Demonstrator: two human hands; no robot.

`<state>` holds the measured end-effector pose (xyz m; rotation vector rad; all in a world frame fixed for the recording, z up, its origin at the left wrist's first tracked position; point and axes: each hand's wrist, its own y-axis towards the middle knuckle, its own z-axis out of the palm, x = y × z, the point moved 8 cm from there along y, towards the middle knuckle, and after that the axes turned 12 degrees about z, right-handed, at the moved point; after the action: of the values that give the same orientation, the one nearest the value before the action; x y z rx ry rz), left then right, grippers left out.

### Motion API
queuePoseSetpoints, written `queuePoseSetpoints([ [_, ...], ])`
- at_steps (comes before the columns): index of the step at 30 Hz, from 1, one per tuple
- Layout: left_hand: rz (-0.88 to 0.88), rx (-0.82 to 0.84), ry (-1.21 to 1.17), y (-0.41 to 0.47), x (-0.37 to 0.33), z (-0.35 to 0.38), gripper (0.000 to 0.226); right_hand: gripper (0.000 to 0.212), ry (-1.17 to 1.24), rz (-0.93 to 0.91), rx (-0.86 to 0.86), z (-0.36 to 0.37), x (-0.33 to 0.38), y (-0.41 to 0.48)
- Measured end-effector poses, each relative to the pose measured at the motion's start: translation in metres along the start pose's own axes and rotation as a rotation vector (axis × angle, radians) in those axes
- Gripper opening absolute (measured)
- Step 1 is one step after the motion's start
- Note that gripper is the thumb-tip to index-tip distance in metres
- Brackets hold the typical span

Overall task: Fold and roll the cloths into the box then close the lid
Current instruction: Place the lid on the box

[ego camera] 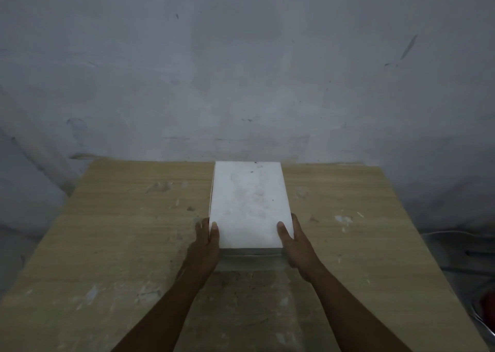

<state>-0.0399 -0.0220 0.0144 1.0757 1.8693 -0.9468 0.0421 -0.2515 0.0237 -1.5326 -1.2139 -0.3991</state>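
White box [251, 259], lid [247, 207] on, centre frame on tabletop [120, 231], gripped at near corners by left hand [206, 244] and right hand [294, 244], thumbs atop; closing step, probably wanting even downward press; cloths unseen.

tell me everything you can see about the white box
The box is white, rectangular and flat-topped, seemingly cardboard, with grey smudges and a few dark specks. It is closed; a seam shows along the near face. It lies flat on the table, its long side running away from the camera and its far end near the wall. The left hand and right hand grip its near corners, thumbs on top.
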Motion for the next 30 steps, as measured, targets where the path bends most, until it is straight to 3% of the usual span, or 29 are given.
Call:
queuePoseSetpoints([
  [5,-0.051,0.002,-0.153,0.004,-0.005,0.006,0.063,0.055,0.060,0.053,0.006,0.000,-0.001,0.004],
  [12,-0.079,0.039,-0.271,0.036,-0.020,0.001,0.058,0.061,0.049,0.049,-0.013,0.002,0.023,0.031],
  [21,0.036,0.052,-0.183,0.108,-0.035,-0.007,0.063,0.067,0.026,0.051,-0.007,0.003,0.058,0.084],
  [30,0.038,0.033,-0.134,0.130,-0.035,-0.001,0.057,0.067,-0.066,-0.001,-0.073,0.004,0.064,0.105],
])
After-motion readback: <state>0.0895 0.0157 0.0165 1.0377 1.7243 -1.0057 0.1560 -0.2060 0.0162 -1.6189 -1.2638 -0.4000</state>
